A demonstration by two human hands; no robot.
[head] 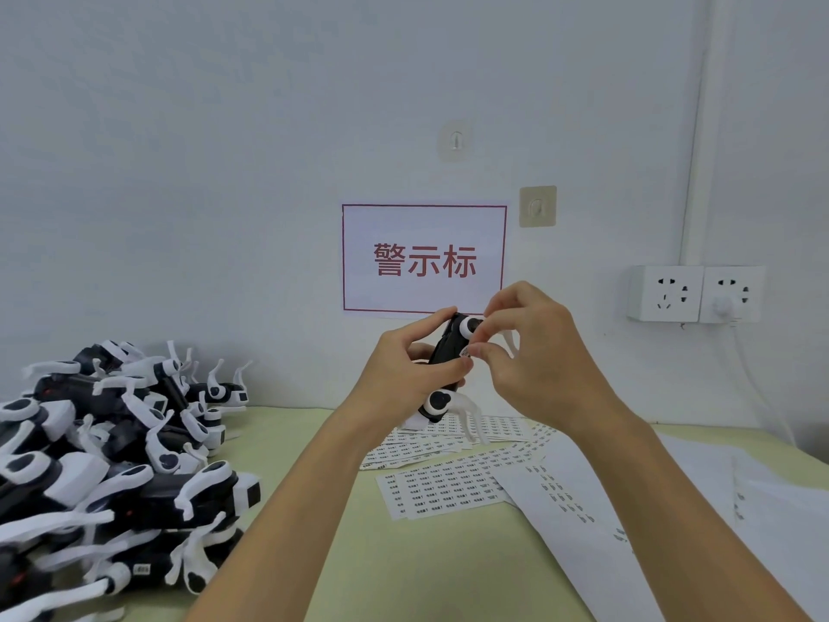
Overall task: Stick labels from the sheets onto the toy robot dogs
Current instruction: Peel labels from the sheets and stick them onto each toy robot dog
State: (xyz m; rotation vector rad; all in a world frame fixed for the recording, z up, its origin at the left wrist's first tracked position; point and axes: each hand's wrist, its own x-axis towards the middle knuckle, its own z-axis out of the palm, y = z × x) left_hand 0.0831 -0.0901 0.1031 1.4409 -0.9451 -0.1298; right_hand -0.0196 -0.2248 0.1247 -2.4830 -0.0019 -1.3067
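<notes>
Black-and-white plastic, the toy robot dog (442, 352) sits raised above the counter (403, 567), gripped in your left hand (403, 365). Your right hand (529, 352) pinches a small label (466, 351) against its body: sticking is underway. Next, I judge, press it flat, then reach for the label sheets (448, 487).

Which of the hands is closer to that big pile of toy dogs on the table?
The left. The left hand grips a toy dog nearer the pile; the right hand, pinching at it, sits farther right.

Wall sign (424, 260), sockets (696, 294), hooks (537, 206).
</notes>
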